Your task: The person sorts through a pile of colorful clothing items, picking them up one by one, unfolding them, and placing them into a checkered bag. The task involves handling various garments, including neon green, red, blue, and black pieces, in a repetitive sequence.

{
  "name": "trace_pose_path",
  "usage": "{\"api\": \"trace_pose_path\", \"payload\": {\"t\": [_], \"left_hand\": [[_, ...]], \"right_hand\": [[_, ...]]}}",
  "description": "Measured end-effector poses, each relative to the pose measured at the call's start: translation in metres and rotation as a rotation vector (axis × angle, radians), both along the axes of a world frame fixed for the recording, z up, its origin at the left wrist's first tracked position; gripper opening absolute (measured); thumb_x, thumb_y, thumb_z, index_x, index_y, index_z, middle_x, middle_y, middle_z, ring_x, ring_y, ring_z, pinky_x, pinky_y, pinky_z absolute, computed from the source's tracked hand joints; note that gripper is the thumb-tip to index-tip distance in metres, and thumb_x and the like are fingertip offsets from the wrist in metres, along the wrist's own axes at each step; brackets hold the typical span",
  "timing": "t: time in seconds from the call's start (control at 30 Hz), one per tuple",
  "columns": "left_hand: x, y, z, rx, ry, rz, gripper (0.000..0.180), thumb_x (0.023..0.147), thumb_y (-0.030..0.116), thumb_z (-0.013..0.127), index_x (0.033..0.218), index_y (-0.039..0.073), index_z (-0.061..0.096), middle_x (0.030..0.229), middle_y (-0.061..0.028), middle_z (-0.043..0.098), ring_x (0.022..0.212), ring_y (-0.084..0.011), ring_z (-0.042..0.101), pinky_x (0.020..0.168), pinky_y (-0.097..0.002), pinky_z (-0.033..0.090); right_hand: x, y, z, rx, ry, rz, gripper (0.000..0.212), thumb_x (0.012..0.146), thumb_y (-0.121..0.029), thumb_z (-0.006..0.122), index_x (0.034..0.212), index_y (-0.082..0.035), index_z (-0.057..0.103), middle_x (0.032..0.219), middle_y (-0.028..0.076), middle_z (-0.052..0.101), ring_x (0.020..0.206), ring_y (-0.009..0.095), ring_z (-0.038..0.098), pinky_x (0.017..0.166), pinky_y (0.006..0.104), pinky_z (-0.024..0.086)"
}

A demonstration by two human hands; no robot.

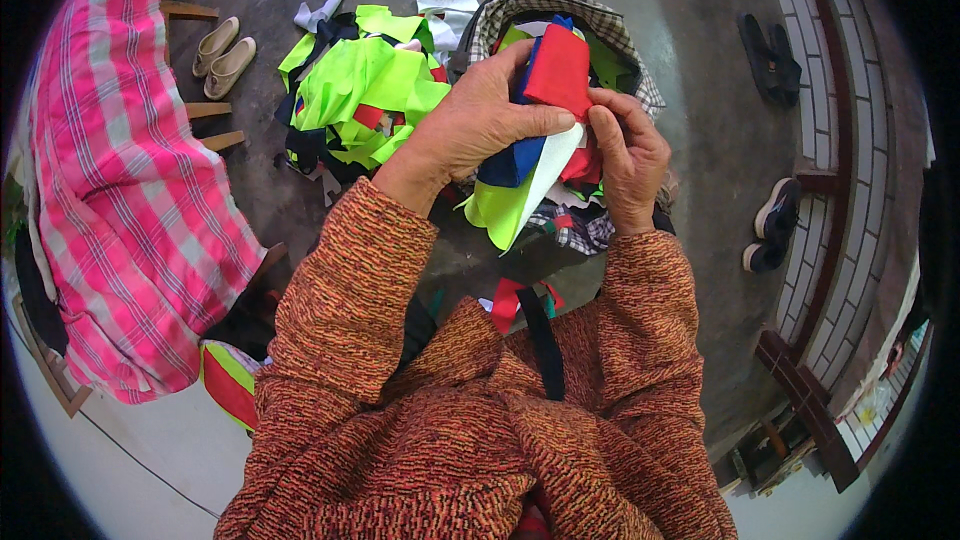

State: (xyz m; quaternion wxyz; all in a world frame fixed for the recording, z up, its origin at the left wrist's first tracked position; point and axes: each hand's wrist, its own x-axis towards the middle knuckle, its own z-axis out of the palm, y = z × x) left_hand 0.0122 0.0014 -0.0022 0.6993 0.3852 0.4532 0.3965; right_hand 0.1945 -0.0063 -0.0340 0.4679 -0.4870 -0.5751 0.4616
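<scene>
Both hands are raised over a checked cloth bag [640, 50] that stands open with fabric scraps in it. My left hand [480, 105] is closed on a small bundle of fabric scraps, thumb in front and fingers behind. Red cloth [558, 70] tops the bundle, with a blue piece [510, 166], a white strip [553, 165] and a neon yellow-green piece [495, 208] hanging below. On the bundle's right side my right hand [630, 155] pinches the red cloth between thumb and fingers. Part of the bundle is hidden behind my fingers.
A heap of scraps [365, 90], mostly neon yellow-green, lies on the floor left of the bag. Pink plaid cloth [130, 200] drapes over wooden furniture at left, with beige shoes [228, 65] beside it. Dark slippers [770, 60] and dark shoes [775, 225] stand by the tiled wall. Scraps [510, 305] rest on my lap.
</scene>
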Motion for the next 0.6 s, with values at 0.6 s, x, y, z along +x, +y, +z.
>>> {"api": "trace_pose_path", "payload": {"t": [0.6], "left_hand": [[-0.0002, -0.0012, 0.0005, 0.047, 0.053, 0.008, 0.050, 0.078, 0.008, 0.065, 0.123, 0.001, 0.046, 0.105, -0.0050, 0.058, 0.091, -0.0102, 0.057, 0.079, -0.0234, 0.047]], "right_hand": [[-0.0043, -0.0009, -0.0035, -0.130, 0.149, 0.067, 0.036, 0.071, -0.001, 0.074, 0.104, 0.000, 0.060, 0.097, 0.005, 0.060, 0.081, 0.009, 0.059, 0.073, 0.0205, 0.049]]}}
